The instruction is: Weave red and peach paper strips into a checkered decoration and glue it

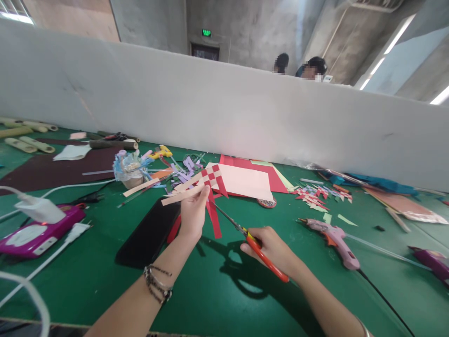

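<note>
Pinched in my left hand (pixel 194 210) is a woven paper piece (pixel 213 176), a red and pale pink checker with loose strips of both colours trailing from it. My right hand (pixel 271 245) grips a pair of scissors (pixel 264 260) by their orange-red handles. Their blades point up and left, toward the red strips just below my left fingers. Whether the blades touch the paper I cannot tell. Beneath my left wrist lies a black phone-like slab (pixel 149 231). Behind the weave are pale pink and red paper sheets (pixel 245 181).
A pink glue gun (pixel 333 238) with a cord lies at right, near cut paper scraps (pixel 312 195). Purple paper strips (pixel 187 168) and a yellow glue gun (pixel 161 152) are left of the sheets. A magenta power strip (pixel 38 234) sits far left. A white partition (pixel 210 103) stands behind.
</note>
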The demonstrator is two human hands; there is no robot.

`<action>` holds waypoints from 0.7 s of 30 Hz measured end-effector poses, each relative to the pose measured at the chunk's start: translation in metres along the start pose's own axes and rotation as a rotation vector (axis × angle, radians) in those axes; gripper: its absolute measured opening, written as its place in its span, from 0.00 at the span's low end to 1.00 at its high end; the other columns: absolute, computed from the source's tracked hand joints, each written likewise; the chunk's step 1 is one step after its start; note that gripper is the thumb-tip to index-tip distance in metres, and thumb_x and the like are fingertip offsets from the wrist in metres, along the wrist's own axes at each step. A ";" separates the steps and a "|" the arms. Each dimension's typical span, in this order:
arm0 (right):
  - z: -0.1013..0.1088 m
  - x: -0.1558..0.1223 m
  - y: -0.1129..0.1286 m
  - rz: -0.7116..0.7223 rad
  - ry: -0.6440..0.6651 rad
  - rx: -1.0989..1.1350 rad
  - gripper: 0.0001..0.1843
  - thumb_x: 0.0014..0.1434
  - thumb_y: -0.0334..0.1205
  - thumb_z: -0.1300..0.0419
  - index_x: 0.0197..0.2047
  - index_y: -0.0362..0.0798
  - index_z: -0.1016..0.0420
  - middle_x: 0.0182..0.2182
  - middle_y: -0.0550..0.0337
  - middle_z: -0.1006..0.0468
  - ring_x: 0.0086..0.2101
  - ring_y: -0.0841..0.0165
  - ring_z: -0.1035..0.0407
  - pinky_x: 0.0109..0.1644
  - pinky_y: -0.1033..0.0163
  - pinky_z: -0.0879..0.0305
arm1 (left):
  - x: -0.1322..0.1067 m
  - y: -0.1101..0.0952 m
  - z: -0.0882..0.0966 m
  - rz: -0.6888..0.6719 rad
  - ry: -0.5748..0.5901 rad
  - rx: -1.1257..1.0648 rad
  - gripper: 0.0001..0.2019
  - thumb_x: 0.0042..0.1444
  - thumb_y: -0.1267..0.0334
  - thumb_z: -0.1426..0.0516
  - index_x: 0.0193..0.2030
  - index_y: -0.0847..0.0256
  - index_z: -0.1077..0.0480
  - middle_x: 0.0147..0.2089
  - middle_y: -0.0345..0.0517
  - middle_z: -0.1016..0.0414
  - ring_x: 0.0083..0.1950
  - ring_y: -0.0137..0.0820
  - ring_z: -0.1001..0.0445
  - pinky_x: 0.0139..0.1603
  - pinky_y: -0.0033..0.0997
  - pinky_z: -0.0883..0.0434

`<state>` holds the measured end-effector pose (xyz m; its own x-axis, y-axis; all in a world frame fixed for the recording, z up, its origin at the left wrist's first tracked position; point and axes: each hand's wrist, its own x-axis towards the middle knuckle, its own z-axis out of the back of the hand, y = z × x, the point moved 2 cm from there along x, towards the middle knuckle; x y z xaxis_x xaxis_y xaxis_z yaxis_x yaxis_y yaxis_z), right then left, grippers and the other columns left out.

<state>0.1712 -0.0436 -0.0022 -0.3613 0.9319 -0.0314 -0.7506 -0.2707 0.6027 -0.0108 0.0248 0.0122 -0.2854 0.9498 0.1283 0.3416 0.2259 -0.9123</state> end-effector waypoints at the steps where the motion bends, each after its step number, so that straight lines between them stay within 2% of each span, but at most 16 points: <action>1: 0.000 0.000 0.000 -0.006 -0.003 0.002 0.23 0.53 0.54 0.46 0.20 0.47 0.50 0.17 0.70 0.50 0.21 0.76 0.60 0.22 0.69 0.58 | 0.000 0.000 0.000 0.001 0.002 -0.005 0.19 0.39 0.51 0.37 0.34 0.65 0.25 0.37 0.46 0.23 0.40 0.32 0.28 0.38 0.27 0.33; 21: 0.001 0.002 -0.004 -0.031 -0.022 -0.008 0.24 0.54 0.56 0.48 0.19 0.48 0.49 0.16 0.69 0.49 0.20 0.76 0.60 0.22 0.69 0.58 | 0.006 0.000 0.006 0.003 -0.052 0.007 0.15 0.42 0.51 0.38 0.26 0.63 0.29 0.26 0.38 0.30 0.29 0.25 0.33 0.32 0.24 0.37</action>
<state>0.1740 -0.0407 -0.0036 -0.3261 0.9448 -0.0325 -0.7656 -0.2438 0.5953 -0.0180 0.0292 0.0103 -0.3310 0.9377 0.1054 0.3363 0.2215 -0.9153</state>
